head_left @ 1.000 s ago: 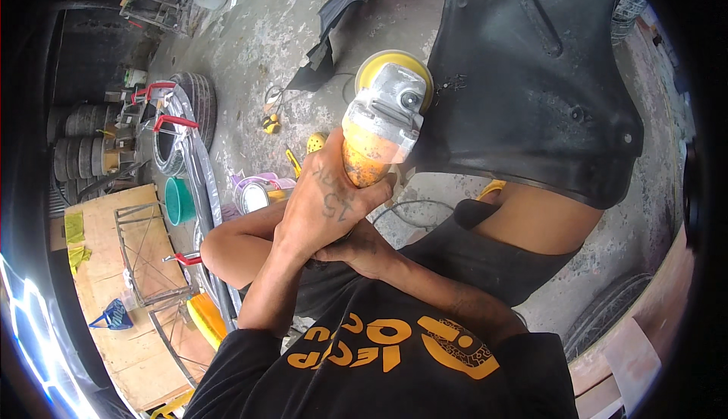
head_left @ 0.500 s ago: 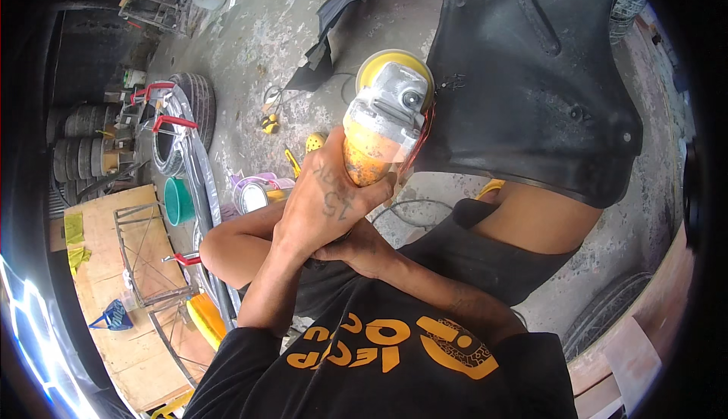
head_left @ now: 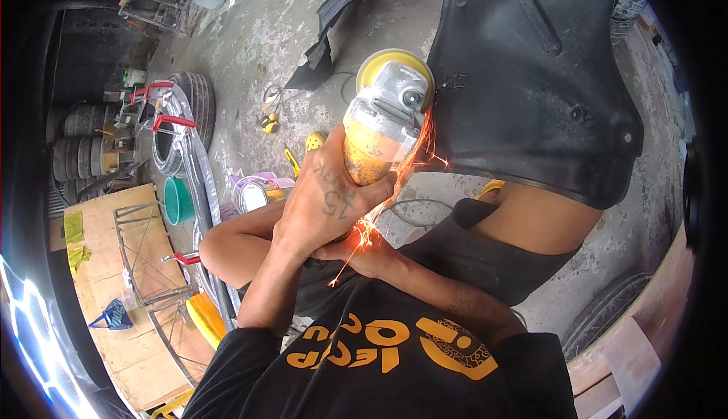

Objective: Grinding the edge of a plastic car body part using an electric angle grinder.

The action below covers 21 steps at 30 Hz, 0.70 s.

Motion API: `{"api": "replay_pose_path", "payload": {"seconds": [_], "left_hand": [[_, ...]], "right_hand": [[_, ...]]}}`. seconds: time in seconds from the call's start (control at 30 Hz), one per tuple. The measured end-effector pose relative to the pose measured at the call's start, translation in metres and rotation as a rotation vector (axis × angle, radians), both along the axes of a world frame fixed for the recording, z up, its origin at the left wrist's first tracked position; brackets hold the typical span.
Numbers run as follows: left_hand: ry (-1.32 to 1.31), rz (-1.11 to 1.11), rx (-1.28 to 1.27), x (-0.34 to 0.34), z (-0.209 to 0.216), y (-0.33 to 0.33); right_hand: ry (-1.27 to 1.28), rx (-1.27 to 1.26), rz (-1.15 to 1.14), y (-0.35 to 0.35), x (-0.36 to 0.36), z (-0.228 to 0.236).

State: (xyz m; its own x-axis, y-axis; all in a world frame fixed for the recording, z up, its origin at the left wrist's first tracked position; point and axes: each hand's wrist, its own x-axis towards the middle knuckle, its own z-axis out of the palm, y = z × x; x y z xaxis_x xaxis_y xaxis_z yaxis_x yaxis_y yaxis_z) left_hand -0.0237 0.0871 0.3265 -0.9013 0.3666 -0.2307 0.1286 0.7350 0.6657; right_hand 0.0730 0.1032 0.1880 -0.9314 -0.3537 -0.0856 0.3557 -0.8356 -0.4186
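Gripping the angle grinder in the left hand, wrapping fingers around its orange body just behind the metal head. Holding the right hand low, just beneath the left; not being able to tell its grip, with fingers mostly hidden there. Pointing the grinder's long axis away from the black shirt, tilting slightly right. Carrying the yellow disc at the far end, beyond the left fingers, so having the left hand nearer to it than the right. Setting the disc's right rim at the left edge of the black panel, touching or nearly so; not seeing exact contact. Throwing sparks back from there, down over the right hand.

Seeing the panel spreading out rightward, moulded and scuffed, near edge passing over the right leg. Working above worn, blotchy concrete floor. Having a cable looping between the legs. Noting leftward: utility knife, paint can, teal bucket, red clamps. Spotting farther out: upright tyre, stacked tyres, plywood sheet.
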Motion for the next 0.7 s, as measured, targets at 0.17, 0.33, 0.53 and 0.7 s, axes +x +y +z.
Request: {"api": "replay_pose_path", "payload": {"seconds": [0.17, 0.33, 0.53, 0.7], "left_hand": [[-0.005, 0.016, -0.003, 0.001, 0.003, 0.003], [0.014, -0.003, -0.008, 0.0, 0.002, 0.002], [0.007, 0.011, -0.003, 0.0, 0.001, 0.001], [-0.01, 0.009, -0.001, 0.001, 0.004, 0.003]], "right_hand": [[-0.108, -0.283, -0.071, -0.007, 0.002, 0.003], [0.039, 0.054, 0.061, 0.007, -0.003, 0.002], [-0.023, 0.038, 0.113, 0.003, -0.001, 0.002], [0.031, -0.018, 0.041, 0.007, -0.003, 0.002]]}}
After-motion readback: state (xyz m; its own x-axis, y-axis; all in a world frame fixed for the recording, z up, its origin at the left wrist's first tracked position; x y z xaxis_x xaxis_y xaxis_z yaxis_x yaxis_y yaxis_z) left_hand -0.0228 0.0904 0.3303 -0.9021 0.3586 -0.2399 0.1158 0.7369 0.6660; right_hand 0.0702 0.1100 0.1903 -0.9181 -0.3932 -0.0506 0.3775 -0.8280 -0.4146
